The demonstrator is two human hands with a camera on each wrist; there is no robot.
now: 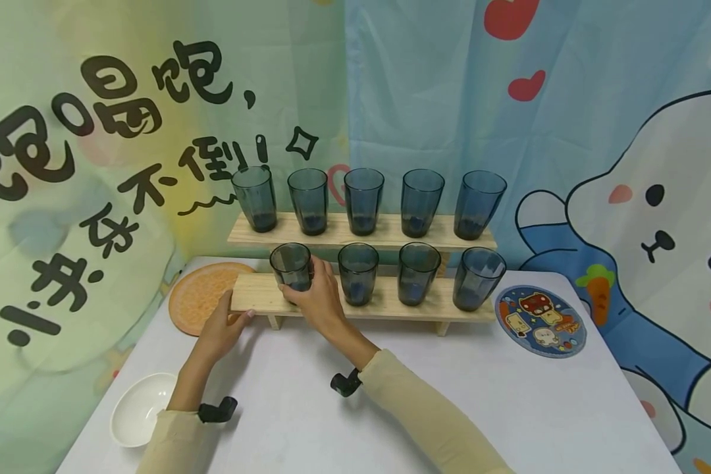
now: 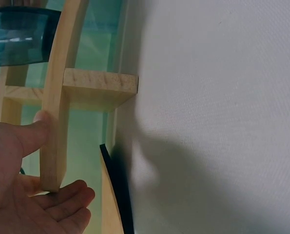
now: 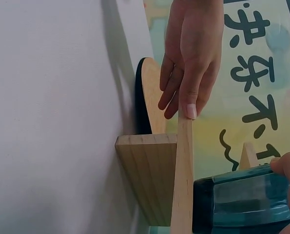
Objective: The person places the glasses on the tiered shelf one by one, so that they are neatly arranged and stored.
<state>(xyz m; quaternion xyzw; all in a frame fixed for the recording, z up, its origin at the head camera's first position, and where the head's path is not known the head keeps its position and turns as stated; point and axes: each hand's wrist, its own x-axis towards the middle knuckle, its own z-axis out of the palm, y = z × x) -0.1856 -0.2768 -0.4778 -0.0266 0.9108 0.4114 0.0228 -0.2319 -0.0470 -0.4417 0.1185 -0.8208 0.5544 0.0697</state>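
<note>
A two-tier wooden rack (image 1: 308,314) carries rows of dark blue glass tumblers. With thumb and fingers, my right hand (image 1: 318,299) grips the leftmost lower-row tumbler (image 1: 289,260), which stands upright on the lower board; its base also shows in the right wrist view (image 3: 232,202). My left hand (image 1: 219,332) holds the left end of that board, thumb against the edge (image 2: 54,131) and fingers around the end and below. Three more tumblers stand right of the held one, including the lower middle one (image 1: 358,273). Several tumblers, such as the upper middle one (image 1: 364,201), line the upper board (image 1: 338,227).
Behind the left hand lies a round orange-tan mat (image 1: 195,296). A white bowl (image 1: 142,409) sits at the table's left side. Right of the rack is a round blue cartoon mat (image 1: 542,322). A printed curtain (image 1: 415,85) hangs behind the white table (image 1: 391,408).
</note>
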